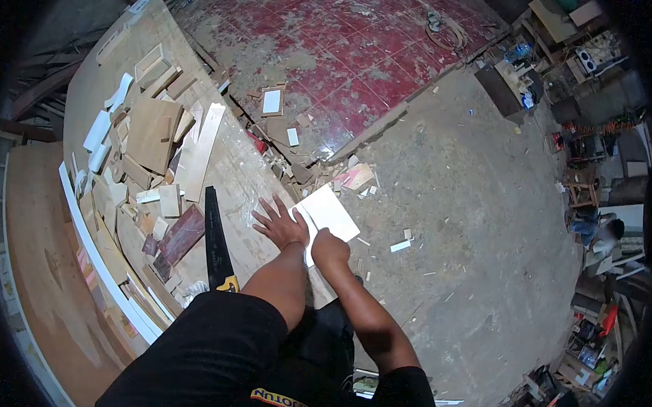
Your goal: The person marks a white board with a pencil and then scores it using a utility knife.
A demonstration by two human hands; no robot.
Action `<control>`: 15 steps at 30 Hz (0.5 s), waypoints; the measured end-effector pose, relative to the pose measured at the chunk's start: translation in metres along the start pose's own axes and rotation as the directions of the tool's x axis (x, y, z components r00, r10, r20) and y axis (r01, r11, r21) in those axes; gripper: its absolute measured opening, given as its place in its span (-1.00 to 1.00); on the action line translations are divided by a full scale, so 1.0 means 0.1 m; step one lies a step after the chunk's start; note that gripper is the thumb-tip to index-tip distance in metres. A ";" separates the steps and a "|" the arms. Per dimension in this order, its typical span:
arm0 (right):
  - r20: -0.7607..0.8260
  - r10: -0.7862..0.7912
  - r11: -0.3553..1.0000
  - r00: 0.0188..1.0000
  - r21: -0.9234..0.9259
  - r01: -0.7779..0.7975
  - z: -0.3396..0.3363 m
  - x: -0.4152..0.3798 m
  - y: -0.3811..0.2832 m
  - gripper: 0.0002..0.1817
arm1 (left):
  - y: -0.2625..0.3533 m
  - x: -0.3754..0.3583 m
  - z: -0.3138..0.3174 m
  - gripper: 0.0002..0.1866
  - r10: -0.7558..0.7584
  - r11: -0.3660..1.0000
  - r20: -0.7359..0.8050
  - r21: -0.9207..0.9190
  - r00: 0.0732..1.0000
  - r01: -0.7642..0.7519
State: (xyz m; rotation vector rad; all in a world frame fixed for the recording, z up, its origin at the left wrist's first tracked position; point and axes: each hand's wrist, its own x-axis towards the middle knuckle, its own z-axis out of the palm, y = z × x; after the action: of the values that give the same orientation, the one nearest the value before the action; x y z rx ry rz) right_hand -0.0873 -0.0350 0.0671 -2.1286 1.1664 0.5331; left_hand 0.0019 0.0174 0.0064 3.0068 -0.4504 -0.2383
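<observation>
A white rectangular panel (336, 212) lies at the edge of the wooden worktable, part of it reaching out over the floor. My left hand (282, 227) rests flat with fingers spread, partly on the tabletop and partly at the panel's left side. Close beside it, my right hand (330, 251) is closed in a fist over the panel. What the fist grips, if anything, is hidden. A thin dark line runs on the panel from near the fist toward its upper left. To the left of my left forearm lies a handsaw (216, 235) with a black blade and a yellow-black handle.
Wood offcuts (152, 136) pile up on the worktable (238, 157) at the left. Scraps litter the concrete floor (441, 207) and the red tiles (331, 67). Another person (603, 238) is at the far right, among tools and stacked items. Curved panels (58, 266) stand at far left.
</observation>
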 end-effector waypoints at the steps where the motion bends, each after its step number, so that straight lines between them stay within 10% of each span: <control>1: -0.004 0.003 1.000 1.000 0.006 -0.003 -0.01 -0.06 0.07 -0.75 | 0.01 0.00 0.00 -0.23 0.002 1.000 -0.016 0.001 1.000 -0.002; 15: 0.029 0.026 0.997 0.999 0.077 -0.028 -0.14 0.06 -0.18 -0.73 | -0.01 0.00 0.00 -0.21 -0.012 1.000 0.021 0.028 1.000 0.011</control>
State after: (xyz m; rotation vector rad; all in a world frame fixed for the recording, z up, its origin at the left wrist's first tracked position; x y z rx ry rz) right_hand -0.0681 -0.0418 0.0794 -2.0359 1.1830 0.5199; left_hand 0.0025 0.0187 0.0065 3.0374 -0.4422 -0.2666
